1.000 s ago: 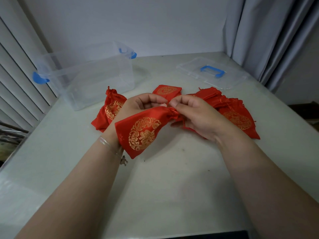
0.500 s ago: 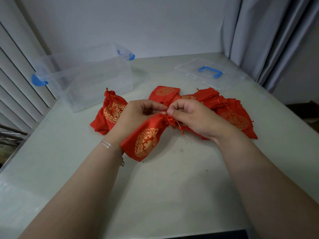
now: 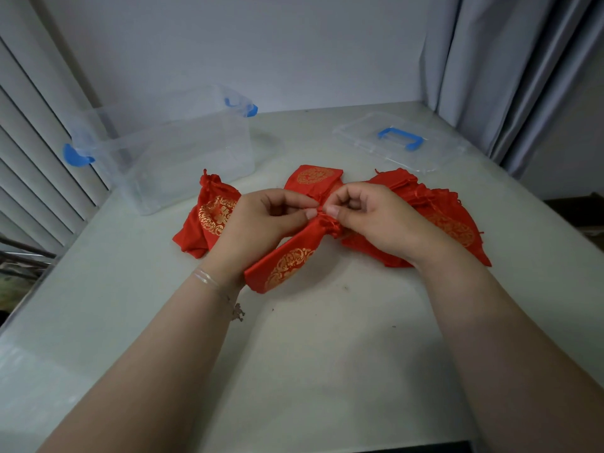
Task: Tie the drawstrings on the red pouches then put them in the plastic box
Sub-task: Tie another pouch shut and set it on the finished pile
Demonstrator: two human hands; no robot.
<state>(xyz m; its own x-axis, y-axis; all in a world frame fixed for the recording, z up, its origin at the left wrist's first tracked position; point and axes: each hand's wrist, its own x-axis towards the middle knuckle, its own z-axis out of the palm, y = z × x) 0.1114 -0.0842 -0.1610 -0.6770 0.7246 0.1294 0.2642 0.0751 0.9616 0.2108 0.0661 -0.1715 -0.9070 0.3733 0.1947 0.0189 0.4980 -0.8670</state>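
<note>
Right now both hands meet at the gathered neck of one red satin pouch with a gold printed medallion [image 3: 287,263], which slants from the left wrist up toward the middle of the pale grey tabletop [image 3: 327,354]. The left hand [image 3: 261,223] pinches the neck with thumb and forefinger, and the right hand [image 3: 376,220] pinches it from the other side, fingers curled; the thin red cords themselves are too small to make out between the fingertips.

To tie well, the judgement is that one hand should hold the puckered neck firmly closed while the other pulls the cords away from it, so the gather does not loosen as the knot forms. Satin is slippery, so a knot seated right against the neck will probably hold better than one left up the cord. The pull should be even on both cords, or the mouth may close lopsided.

A second red gold-printed pouch with its neck drawn in [image 3: 212,214] lies just behind the left hand, another flat red pouch [image 3: 313,178] lies behind the fingertips, and a heap of more red pouches [image 3: 441,217] sits under and beyond the right hand. The clear plastic box with blue latches [image 3: 183,152] stands open at the far left with no pouch visible inside, within easy reach for the drop. Its clear lid with a blue handle [image 3: 398,138] lies at the far right.
</note>
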